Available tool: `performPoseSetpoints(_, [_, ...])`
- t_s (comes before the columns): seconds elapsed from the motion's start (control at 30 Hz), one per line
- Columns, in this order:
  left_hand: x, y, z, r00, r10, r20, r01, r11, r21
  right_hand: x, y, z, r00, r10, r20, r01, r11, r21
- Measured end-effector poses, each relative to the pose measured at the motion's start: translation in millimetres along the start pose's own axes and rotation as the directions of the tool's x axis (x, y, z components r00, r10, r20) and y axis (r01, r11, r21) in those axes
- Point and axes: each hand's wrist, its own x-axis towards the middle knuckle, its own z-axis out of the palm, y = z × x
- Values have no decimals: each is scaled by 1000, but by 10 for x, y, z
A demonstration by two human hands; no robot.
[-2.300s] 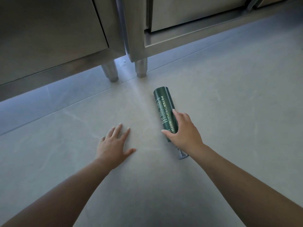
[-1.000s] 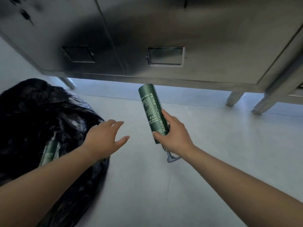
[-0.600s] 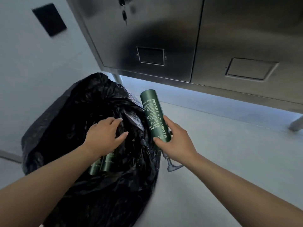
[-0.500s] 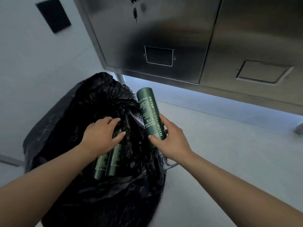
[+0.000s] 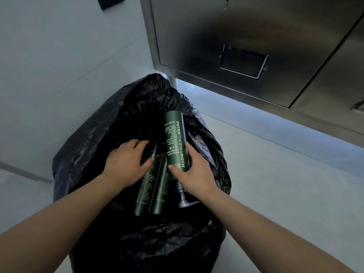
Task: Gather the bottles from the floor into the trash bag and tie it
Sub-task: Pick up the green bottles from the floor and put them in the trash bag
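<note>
Black trash bag (image 5: 94, 138) holds two green bottles (image 5: 145, 194); right hand (image 5: 195, 172) grips a third bottle (image 5: 175, 138), left hand (image 5: 126, 162) on it, grip unclear.

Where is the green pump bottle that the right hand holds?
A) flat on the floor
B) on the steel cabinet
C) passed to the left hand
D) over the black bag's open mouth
D: the right hand grips the green bottle above the open black bag, where two similar bottles already lie inside.
</note>
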Motion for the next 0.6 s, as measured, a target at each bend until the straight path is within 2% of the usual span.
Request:
performPoseSetpoints(0.27, [-371,-96,338,984,-170,61,173,984,-46,77,170,393,989,-1,145,-1,1000,14])
performPoseSetpoints(0.6, [-429,-65,365,971,-222,85,227,972,-64,216,344,486,973,26,227,-18,999,-36])
